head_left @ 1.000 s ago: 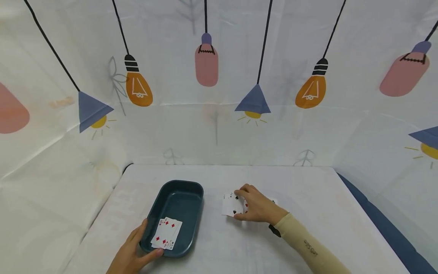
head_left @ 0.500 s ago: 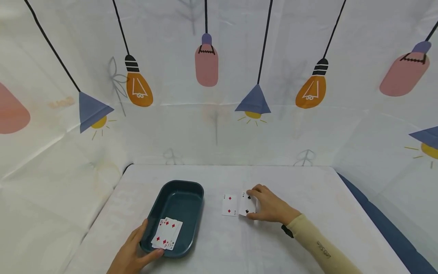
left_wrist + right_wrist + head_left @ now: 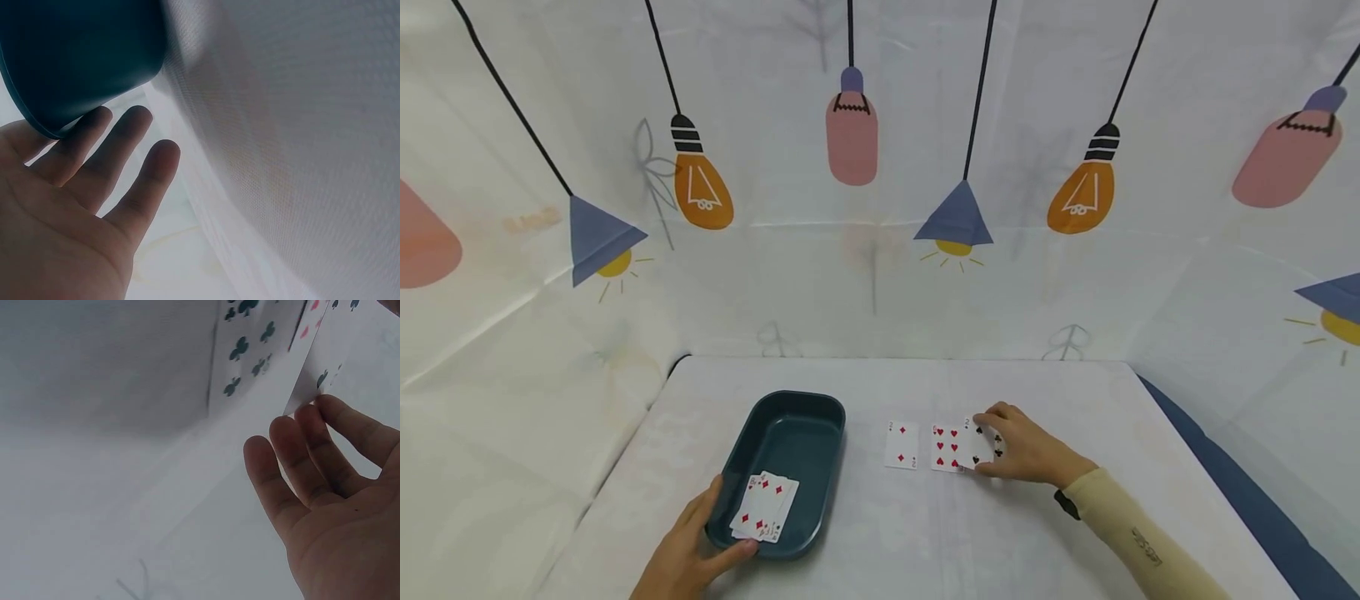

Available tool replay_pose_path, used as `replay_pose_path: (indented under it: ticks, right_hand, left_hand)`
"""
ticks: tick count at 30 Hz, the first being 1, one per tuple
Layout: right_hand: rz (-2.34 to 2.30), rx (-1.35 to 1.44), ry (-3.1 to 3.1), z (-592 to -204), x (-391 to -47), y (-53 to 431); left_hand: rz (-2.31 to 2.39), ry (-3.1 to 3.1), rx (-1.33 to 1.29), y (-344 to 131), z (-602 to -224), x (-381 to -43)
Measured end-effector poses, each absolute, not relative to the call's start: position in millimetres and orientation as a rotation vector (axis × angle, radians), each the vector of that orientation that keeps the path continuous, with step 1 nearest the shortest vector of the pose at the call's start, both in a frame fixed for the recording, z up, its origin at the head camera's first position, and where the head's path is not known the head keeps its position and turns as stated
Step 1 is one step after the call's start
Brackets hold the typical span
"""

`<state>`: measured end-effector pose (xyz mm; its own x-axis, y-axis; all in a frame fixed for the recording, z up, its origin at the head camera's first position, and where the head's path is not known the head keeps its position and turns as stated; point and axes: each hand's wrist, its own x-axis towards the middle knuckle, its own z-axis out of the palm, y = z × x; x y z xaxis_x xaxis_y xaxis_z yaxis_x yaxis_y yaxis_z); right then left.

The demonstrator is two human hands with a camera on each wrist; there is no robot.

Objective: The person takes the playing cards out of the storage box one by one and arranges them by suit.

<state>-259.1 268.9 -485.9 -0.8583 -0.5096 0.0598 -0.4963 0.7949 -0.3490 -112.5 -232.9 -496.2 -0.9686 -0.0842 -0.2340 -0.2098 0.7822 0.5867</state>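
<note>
My right hand [image 3: 1030,446] pinches a two of spades [image 3: 977,443] by its far and near edges, tilted just above the table. The card partly overlaps a six of hearts [image 3: 944,448] in the head view. Behind the fingers, mostly hidden, lies a clubs card [image 3: 240,353], clearer in the right wrist view. A two of diamonds [image 3: 901,446] lies flat farther left. My left hand [image 3: 688,542] holds the near-left corner of a dark teal tray [image 3: 827,492], thumb at the near rim and fingers along the left side. Several overlapping cards [image 3: 763,507], a diamonds card uppermost, rest inside it.
The white-covered table [image 3: 880,533] ends at a wall cloth [image 3: 880,317] printed with hanging lamps. Beyond the table's right edge shows a strip of blue fabric [image 3: 1247,492].
My right hand has carried the two of spades rightward, away from the two of diamonds and over the six of hearts, which now shows more fully. The left hand and tray stay put.
</note>
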Motion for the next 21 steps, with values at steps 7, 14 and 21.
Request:
replay_pose_path:
  ticks: [7,14,21]
  right_hand:
    - [-0.526,-0.817,2.978,-496,-255,297]
    - [-0.479,-0.748,2.985,-497,-251,320]
    - [-0.468,-0.686,2.934,-495,-251,337]
  left_hand:
    - [0.934,2.782,-0.224,-232,-492,-113]
    - [0.929,2.793,-0.203,-234,-494,-111]
    - [0.917,2.785,-0.220,-233,-495,-113]
